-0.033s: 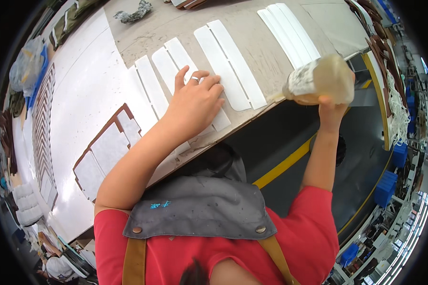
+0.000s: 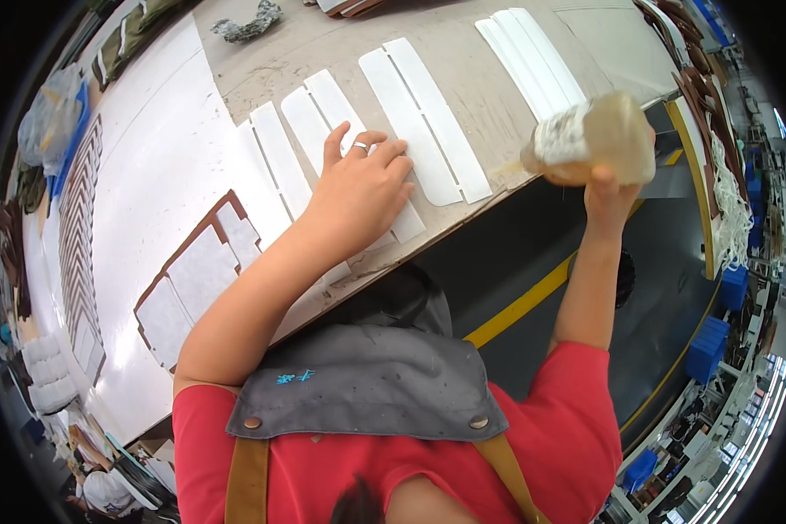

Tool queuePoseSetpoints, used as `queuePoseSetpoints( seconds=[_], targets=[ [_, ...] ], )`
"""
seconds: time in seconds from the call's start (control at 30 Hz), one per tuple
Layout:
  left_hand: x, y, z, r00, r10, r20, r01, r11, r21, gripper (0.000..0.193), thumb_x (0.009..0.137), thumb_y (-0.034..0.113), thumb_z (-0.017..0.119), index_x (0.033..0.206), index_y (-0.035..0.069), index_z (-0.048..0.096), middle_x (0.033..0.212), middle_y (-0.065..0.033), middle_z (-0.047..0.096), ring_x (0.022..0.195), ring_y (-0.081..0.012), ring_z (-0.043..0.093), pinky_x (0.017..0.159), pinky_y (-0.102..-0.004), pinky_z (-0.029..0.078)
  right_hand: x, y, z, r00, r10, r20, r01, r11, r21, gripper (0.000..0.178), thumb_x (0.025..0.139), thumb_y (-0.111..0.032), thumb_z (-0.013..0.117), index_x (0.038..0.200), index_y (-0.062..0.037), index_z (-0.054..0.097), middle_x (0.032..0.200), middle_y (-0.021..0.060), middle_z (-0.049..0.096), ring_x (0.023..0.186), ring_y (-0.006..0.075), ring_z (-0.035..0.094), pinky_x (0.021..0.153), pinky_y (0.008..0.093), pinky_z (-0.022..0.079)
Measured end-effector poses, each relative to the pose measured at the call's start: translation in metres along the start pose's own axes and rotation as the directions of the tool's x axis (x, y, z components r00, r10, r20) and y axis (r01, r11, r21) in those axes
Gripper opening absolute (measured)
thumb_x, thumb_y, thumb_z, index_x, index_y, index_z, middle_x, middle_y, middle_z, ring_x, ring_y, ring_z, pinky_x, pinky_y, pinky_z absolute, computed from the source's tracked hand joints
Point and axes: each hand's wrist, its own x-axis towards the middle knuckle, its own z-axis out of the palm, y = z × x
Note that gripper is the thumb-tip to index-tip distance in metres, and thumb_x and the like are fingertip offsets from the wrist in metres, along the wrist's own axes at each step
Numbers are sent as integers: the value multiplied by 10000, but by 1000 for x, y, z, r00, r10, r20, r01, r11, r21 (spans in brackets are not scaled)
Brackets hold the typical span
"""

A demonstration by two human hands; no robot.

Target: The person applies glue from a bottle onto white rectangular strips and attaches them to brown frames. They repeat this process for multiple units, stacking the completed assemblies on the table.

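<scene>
My left hand [image 2: 362, 179] lies with spread fingers over a pair of white strips [image 2: 330, 98], a ring on one finger. Beside it, to the right, lies a wider pair of white strips [image 2: 428, 122] with a thin gap between them. A narrower pair [image 2: 279, 162] is on its left. My right hand [image 2: 610, 194] grips a translucent plastic bottle [image 2: 616, 140] with yellowish contents and a pale label. The bottle is tipped on its side above the table's front edge, its narrow end toward the left. That end is blurred, so I cannot tell whether it touches anything.
Overlapping white strips [image 2: 533, 65] lie at the far right of the table [image 2: 489, 170]. Brown-edged white panels [image 2: 192, 279] are at the left, near a long row of brown and white pieces [image 2: 79, 236]. A crumpled grey lump [image 2: 247, 24] sits at the back.
The bottle has shifted very slightly right and up in my right hand's grip. My left hand stays in place on the strips.
</scene>
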Motion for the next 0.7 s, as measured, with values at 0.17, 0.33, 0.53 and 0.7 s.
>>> queuePoseSetpoints(
  seconds=[0.17, 0.33, 0.53, 0.7],
  targets=[
    [0, 0, -1, 1000, -5, 9, 5, 1000, 17, 223, 847, 206, 571, 1014, 63, 606, 1183, -49, 558, 1190, -245, 454, 1068, -515, 181, 60, 28, 67, 999, -34, -25, 35, 998, 55, 580, 787, -285, 734, 1151, 18, 399, 1022, 109, 532, 768, 146, 598, 578, 251, 508],
    [0, -1, 0, 1000, -10, 3, 10, 1000, 10, 232, 837, 206, 579, 1015, 60, 610, 1191, -49, 554, 1186, -242, 455, 1069, -518, 182, 94, 87, 116, 994, -84, 70, 77, 992, 95, 521, 825, -281, 699, 1175, -50, 390, 912, 64, 577, 650, 104, 572, 463, 200, 459],
    [-1, 0, -2, 1000, -19, 14, 19, 1000, -18, 215, 830, 194, 589, 1014, 84, 610, 1183, -60, 552, 1179, -250, 459, 1068, -522, 181, 104, 83, 120, 995, 16, 96, -14, 1000, -27, 558, 800, -236, 727, 1121, 33, 358, 922, 132, 578, 571, 146, 603, 477, 232, 503],
    [1, 2, -2, 1000, -6, 22, 6, 1000, -9, 207, 823, 186, 599, 1013, 104, 611, 1148, -68, 556, 1154, -258, 471, 1061, -535, 188, 108, 81, 111, 996, 55, 73, -58, 998, 37, 534, 800, -243, 727, 1095, 17, 365, 836, 110, 593, 541, 140, 589, 481, 232, 499]
  ],
)
